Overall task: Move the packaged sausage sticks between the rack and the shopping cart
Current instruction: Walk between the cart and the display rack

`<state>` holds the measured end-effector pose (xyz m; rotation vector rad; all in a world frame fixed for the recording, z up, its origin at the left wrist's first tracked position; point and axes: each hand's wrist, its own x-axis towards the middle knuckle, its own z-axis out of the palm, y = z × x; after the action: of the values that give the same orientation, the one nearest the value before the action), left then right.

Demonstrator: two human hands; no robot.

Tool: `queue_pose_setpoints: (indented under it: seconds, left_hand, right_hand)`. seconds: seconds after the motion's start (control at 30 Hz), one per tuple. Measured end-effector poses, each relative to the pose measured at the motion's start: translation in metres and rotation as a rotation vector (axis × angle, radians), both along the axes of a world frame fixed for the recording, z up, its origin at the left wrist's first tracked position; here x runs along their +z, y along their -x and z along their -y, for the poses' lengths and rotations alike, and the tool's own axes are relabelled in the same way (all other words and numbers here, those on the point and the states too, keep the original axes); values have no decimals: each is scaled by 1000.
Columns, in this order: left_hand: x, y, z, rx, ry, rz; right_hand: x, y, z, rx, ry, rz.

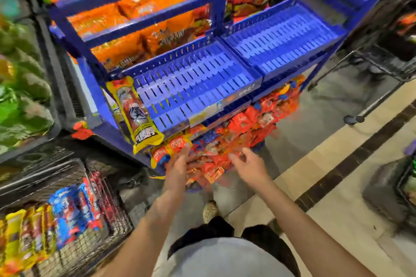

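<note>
Picking step: sausage packs [225,146] heap at the front edge of the rack [193,87], lowest shelf. Left hand [180,162] touches them (grip blurred, cannot tell); right hand [247,165] hovers loosely spread. Next probably needs a firm pinch, then a carry to the cart [112,204].

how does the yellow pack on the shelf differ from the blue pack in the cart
The yellow pack has yellow borders; the blue pack is mostly blue. The yellow pack lies on the rack shelf, overhanging its front edge; the blue pack stands in the cart among other packs. Both are long and narrow.
</note>
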<state>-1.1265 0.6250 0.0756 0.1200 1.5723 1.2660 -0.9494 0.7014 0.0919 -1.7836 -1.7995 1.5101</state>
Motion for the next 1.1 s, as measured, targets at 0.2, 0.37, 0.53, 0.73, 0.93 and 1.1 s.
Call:
queue_pose_setpoints:
  seconds: [0.2, 0.37, 0.53, 0.73, 0.93, 1.1]
  left_hand:
    - [-4, -12, -18, 379, 4, 319]
    - [1, -12, -28, 573, -68, 338]
    - [-1, -14, -36, 691, -88, 267]
    - [-12, -16, -46, 770, -27, 231]
    - [-1, -41, -55, 763, 14, 219]
    - [8, -33, -56, 784, 21, 251]
  right_hand:
    - [4, 78, -44, 47, 108, -131]
    - [0, 113, -58, 175, 90, 46]
    - [5, 128, -58, 207, 110, 104]
    - [7, 105, -67, 134, -4, 44]
    - [13, 57, -76, 107, -30, 6]
    - [9, 42, -86, 111, -36, -1]
